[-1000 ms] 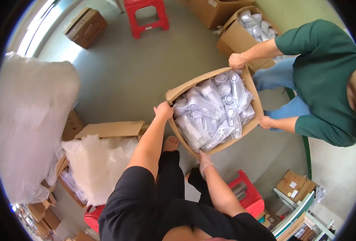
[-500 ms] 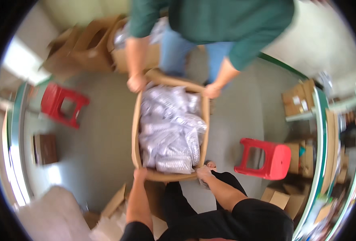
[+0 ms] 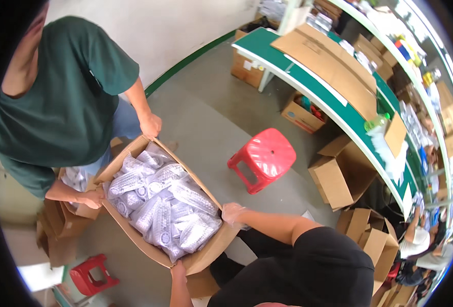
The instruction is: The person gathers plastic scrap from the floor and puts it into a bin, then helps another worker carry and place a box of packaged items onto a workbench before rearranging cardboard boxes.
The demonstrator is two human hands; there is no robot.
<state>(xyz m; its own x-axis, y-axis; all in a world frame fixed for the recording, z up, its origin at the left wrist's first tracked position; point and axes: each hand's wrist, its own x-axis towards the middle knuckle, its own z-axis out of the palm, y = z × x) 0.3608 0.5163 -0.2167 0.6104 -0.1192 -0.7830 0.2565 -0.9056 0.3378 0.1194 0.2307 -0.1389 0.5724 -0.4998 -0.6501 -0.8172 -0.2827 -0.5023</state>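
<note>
A large open cardboard box (image 3: 129, 225), full of bubble-wrapped packages (image 3: 162, 199), hangs off the floor between me and another person. My left hand (image 3: 178, 270) grips the box's near left corner; part of its fingers is hidden by the cardboard. At the near right corner my right hand (image 3: 233, 214), in what looks like a thin clear glove, holds the rim. Facing me, a person in a dark green shirt (image 3: 68, 102) grips the far end with both hands, one at each corner.
A red plastic stool (image 3: 266, 157) stands right of the box, another red stool (image 3: 92, 275) at lower left. On the right, a green-topped workbench (image 3: 308, 87) bears flattened cardboard (image 3: 329, 64). Open cartons (image 3: 343, 173) stand on the floor by it. More people (image 3: 418, 240) are at far right.
My view has swung to the right, bringing the workbench into sight. The box now appears lower left and slanted, still held by both of us. The picture is sharper.
</note>
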